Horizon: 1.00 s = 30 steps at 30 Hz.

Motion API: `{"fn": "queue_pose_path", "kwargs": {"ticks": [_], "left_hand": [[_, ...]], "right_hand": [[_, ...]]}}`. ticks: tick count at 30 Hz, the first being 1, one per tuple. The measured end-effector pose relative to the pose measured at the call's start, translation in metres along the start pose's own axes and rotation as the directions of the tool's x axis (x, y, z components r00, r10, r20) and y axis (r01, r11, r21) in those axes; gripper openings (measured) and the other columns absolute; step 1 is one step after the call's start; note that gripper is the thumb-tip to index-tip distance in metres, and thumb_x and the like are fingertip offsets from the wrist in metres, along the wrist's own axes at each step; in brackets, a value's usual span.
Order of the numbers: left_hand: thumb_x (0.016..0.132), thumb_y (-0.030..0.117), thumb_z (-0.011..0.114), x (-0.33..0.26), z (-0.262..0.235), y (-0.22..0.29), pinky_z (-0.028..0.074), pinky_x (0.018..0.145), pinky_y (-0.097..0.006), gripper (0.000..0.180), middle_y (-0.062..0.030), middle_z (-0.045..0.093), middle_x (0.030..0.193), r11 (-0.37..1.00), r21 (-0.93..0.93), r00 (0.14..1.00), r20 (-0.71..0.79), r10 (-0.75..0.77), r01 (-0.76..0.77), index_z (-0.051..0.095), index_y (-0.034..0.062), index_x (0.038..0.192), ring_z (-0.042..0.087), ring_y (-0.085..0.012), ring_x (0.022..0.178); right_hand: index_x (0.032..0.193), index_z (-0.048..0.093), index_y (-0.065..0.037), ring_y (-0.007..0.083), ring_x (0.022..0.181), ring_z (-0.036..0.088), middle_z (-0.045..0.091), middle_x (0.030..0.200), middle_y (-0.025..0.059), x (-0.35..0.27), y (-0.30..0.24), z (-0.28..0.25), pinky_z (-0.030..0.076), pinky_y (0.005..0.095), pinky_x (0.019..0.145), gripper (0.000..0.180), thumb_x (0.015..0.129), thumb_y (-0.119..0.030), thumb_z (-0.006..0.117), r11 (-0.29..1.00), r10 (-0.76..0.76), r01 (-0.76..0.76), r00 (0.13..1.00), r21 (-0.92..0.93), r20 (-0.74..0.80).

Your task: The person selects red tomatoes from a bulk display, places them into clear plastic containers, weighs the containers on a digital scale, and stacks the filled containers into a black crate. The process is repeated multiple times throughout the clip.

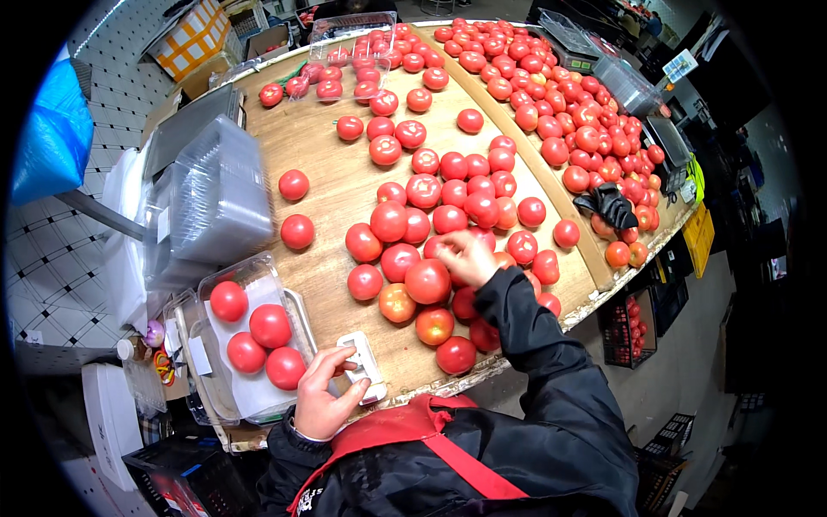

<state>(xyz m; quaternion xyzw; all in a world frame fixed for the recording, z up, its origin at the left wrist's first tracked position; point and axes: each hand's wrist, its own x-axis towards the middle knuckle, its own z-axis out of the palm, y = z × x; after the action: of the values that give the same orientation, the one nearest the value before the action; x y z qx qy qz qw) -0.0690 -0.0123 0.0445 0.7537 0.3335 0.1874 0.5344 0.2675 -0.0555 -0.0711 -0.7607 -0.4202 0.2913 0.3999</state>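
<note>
My right hand (469, 260) reaches over a cluster of red tomatoes in the middle of the table, its fingers bent and closed against a tomato (427, 282). The fingertips are partly hidden. My left hand (324, 396) is near the table's front edge, thumb and fingers apart, beside a small white device (363, 369) that its fingertips seem to touch. To its left stands an open clear plastic box (301, 320) with a white liner and several large tomatoes (270, 326) inside.
A stack of clear plastic boxes (220, 194) stands at the left. Another clear box (351, 53) with tomatoes is at the far end. Beyond a wooden divider (525, 146), a large tomato heap (568, 108) fills the right side, with a black glove (608, 205) on it.
</note>
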Motion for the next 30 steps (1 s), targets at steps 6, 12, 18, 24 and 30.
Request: {"fn": "queue_pose_path", "kwargs": {"ticks": [6,12,18,24,30], "left_hand": [[0.075,0.000,0.070,0.001,0.001,-0.001,0.050,0.080,-0.029,0.040,-0.0119,0.060,0.102,0.999,-0.026,0.998,-0.047,-0.031,0.030,0.059,-0.0038,0.113,0.063,-0.0183,0.089],[0.082,-0.003,0.061,-0.025,-0.017,-0.019,0.050,0.084,-0.029,0.034,-0.0101,0.062,0.103,0.969,-0.222,0.948,-0.271,-0.170,0.110,0.056,-0.0053,0.116,0.062,-0.0160,0.091],[0.087,-0.002,0.060,-0.028,-0.010,-0.020,0.049,0.082,-0.026,0.031,-0.0102,0.063,0.101,0.930,-0.350,0.919,-0.322,-0.230,0.110,0.055,-0.0058,0.117,0.062,-0.0146,0.089],[0.086,-0.002,0.060,-0.025,0.006,-0.016,0.050,0.080,-0.027,0.029,-0.0105,0.063,0.099,0.943,-0.314,0.938,-0.281,-0.201,0.108,0.056,-0.0065,0.114,0.062,-0.0156,0.087],[0.086,-0.003,0.060,-0.013,0.018,-0.012,0.050,0.081,-0.027,0.029,-0.0106,0.063,0.099,0.926,-0.341,0.942,-0.225,-0.250,0.165,0.056,-0.0068,0.114,0.062,-0.0159,0.088]], "right_hand": [[0.121,0.057,-0.012,0.0360,0.103,0.058,0.054,0.119,0.0188,0.044,-0.004,-0.024,0.048,0.0426,0.091,0.043,0.080,-0.023,0.065,0.874,-0.061,0.030,0.997,-0.486,-0.048],[0.105,0.065,-0.005,0.0367,0.098,0.061,0.064,0.101,0.0210,0.092,0.021,-0.095,0.049,0.0416,0.086,0.038,0.079,-0.033,0.067,0.933,0.009,-0.136,0.934,-0.333,-0.357],[0.127,0.047,-0.001,0.0405,0.107,0.057,0.058,0.115,0.0279,0.061,0.033,-0.085,0.048,0.0436,0.091,0.080,0.070,-0.052,0.070,0.765,0.203,-0.226,0.973,-0.604,-0.107],[0.115,0.061,-0.001,0.0331,0.101,0.062,0.064,0.106,0.0234,0.045,0.024,-0.083,0.049,0.0398,0.088,0.062,0.072,-0.045,0.074,0.936,0.064,-0.122,0.982,-0.331,-0.179],[0.103,0.068,-0.001,0.0149,0.080,0.064,0.067,0.084,0.0111,0.049,0.065,-0.090,0.050,0.0304,0.074,0.048,0.084,-0.045,0.066,0.972,0.230,-0.233,0.970,0.032,0.079]]}}
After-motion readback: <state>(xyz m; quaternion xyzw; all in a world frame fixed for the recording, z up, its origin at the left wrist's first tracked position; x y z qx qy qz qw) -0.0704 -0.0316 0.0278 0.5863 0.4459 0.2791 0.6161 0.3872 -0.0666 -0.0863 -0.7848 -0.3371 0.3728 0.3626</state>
